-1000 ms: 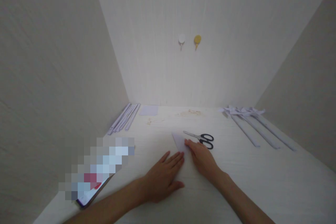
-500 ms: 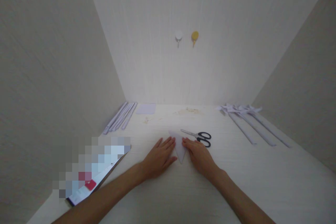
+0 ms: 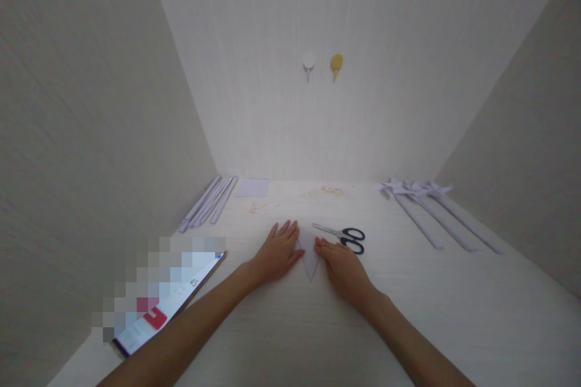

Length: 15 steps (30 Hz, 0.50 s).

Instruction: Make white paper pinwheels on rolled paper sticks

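Both hands lie flat, fingers spread, left hand (image 3: 276,252) at nine o'clock and right hand (image 3: 342,266) at three, pinning rather than gripping the folded paper triangle (image 3: 310,256), which looks light, thin and easily creased, best pinched at an edge.

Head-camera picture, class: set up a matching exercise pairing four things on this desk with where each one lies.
Things:
1. scissors
2. folded paper piece
3. flat paper strips
4. strips with folded tips

Places:
A. far left, along the side wall
B. between the left hand and right hand
C. far right of the desk
D. just beyond the right hand

Pairs: 1-D, 2-B, 3-A, 4-C
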Tool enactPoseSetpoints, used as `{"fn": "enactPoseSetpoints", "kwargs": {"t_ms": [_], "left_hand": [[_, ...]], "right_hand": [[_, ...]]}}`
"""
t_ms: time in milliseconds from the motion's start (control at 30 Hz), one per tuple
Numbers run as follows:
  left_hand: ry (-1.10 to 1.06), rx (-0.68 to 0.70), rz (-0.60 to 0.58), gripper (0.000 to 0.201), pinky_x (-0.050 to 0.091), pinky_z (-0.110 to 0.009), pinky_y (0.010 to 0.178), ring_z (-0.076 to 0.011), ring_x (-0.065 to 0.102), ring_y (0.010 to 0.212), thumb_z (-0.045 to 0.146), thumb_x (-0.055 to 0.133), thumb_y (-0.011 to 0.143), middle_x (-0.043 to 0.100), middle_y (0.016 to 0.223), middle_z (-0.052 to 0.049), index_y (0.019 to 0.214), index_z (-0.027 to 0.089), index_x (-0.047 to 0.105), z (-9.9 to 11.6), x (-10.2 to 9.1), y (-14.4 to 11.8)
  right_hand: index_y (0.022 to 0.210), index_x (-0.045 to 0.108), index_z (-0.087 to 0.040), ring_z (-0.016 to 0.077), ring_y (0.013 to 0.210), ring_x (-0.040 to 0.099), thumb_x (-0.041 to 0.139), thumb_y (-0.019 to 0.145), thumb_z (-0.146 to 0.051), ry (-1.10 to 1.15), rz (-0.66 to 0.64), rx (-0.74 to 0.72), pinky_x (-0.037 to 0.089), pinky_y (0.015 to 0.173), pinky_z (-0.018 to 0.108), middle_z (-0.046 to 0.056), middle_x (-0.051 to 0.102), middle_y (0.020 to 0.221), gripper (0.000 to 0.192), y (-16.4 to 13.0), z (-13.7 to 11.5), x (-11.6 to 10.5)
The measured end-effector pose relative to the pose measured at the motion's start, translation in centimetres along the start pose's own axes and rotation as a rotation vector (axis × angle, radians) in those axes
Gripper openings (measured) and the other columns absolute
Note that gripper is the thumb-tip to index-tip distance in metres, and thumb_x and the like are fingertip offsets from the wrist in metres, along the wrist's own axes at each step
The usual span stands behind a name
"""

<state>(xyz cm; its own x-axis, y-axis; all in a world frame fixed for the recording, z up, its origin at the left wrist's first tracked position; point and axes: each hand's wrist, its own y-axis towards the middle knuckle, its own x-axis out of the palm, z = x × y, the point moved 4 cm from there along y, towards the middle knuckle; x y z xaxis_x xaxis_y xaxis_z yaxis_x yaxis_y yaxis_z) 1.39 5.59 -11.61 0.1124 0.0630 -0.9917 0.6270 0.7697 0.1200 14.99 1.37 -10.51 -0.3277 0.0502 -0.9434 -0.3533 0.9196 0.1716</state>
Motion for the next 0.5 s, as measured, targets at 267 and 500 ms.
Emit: {"fn": "enactPoseSetpoints", "kwargs": {"t_ms": [267,500], "left_hand": [[0.013,0.028,0.014,0.053,0.016,-0.042,0.098,-0.0216,0.021,0.122,0.04,0.017,0.083,0.029,0.131,-0.016,0.123,0.008,0.03,0.7,-0.5,-0.9],[-0.027,0.111,0.017,0.05,0.016,-0.043,0.099,-0.0221,0.023,0.122,0.039,0.022,0.083,0.035,0.128,-0.015,0.121,0.009,0.034,2.3,-1.3,-2.4]], "right_hand": [[0.108,0.052,-0.014,0.0154,0.109,0.044,0.031,0.073,-0.003,-0.024,0.016,-0.028,0.032,0.09,0.032,0.006,0.049,0.118,0.043,0.0,-0.2,-0.1],[0.109,0.051,-0.014,0.0161,0.11,0.043,0.031,0.071,-0.001,-0.025,-0.002,-0.024,0.031,0.091,0.034,0.008,0.048,0.119,0.045,0.0,-0.2,0.0]]}}
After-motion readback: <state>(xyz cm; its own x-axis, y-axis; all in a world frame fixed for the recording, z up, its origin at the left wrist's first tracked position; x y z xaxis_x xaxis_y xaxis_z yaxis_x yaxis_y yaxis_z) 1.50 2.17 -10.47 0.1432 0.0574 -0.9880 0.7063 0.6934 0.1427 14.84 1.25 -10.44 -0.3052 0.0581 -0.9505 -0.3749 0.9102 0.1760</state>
